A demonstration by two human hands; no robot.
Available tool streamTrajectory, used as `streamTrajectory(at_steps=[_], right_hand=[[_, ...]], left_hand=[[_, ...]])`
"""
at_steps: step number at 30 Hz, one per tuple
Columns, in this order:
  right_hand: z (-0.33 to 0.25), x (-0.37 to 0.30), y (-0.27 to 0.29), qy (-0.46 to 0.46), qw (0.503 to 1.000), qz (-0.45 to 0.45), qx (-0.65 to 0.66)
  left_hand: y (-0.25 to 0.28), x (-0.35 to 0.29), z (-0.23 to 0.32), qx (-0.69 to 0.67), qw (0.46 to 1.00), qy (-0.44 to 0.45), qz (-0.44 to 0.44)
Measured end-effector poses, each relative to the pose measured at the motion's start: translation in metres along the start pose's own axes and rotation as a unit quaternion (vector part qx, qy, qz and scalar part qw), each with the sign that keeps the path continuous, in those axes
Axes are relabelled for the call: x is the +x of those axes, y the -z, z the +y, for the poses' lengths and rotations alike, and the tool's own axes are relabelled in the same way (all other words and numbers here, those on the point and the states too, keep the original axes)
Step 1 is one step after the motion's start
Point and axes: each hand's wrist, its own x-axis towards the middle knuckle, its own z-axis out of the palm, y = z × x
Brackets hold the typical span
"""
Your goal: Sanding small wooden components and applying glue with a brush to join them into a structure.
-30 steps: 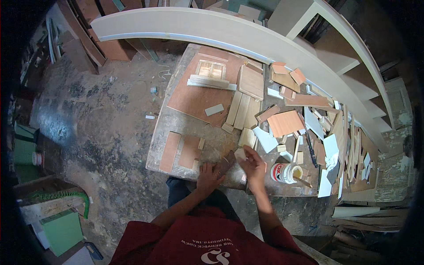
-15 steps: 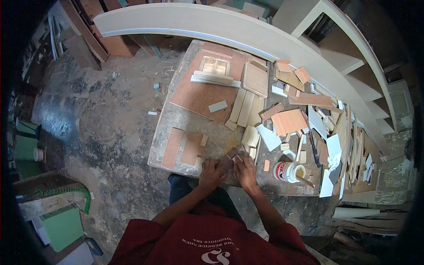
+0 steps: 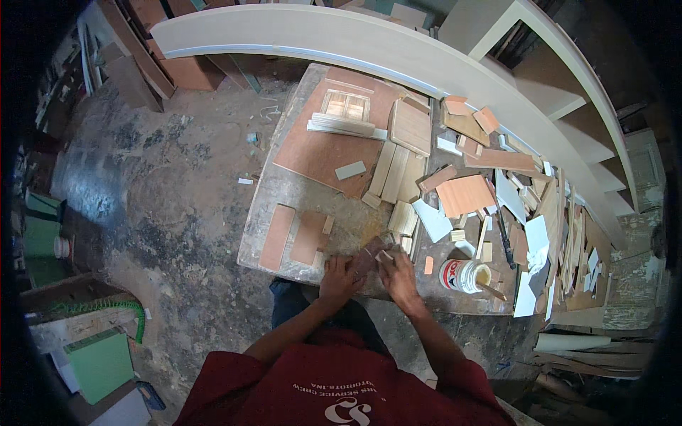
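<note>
At the table's near edge, a dark brown flat piece lies between my two hands; whether it is sandpaper or thin board, I cannot tell. My left hand grips its left side with bent fingers. My right hand is closed at its right side, and a small pale edge shows at those fingertips, too small to name. Left of my hands lie a brown wooden strip and a brown board with small pale blocks at its right edge. Pale wooden blocks sit just beyond my right hand.
To the right stands an open white jar with a stick in it, among many offcuts. A large brown panel bearing wood strips covers the table's far part. A long pale board curves behind the table.
My right hand has shifted slightly to the right and nearer me, uncovering more of the brown piece. My left hand stays nearly in place.
</note>
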Motion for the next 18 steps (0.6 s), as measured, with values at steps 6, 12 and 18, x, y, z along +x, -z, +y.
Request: streamTrajectory(at_steps=[6, 12, 18], right_hand=[[0.002, -0.008, -0.003, -0.019, 1.000, -0.012, 0.013], [-0.004, 0.014, 0.002, -0.189, 0.975, 0.043, 0.110], [-0.001, 0.004, -0.013, -0.132, 0.987, 0.067, 0.066]], left_hand=[[-0.003, 0.003, 0.002, 0.012, 1.000, -0.004, 0.001], [-0.004, 0.002, 0.000, 0.006, 1.000, -0.009, 0.010], [-0.005, 0.002, 0.001, 0.003, 1.000, -0.009, 0.013]])
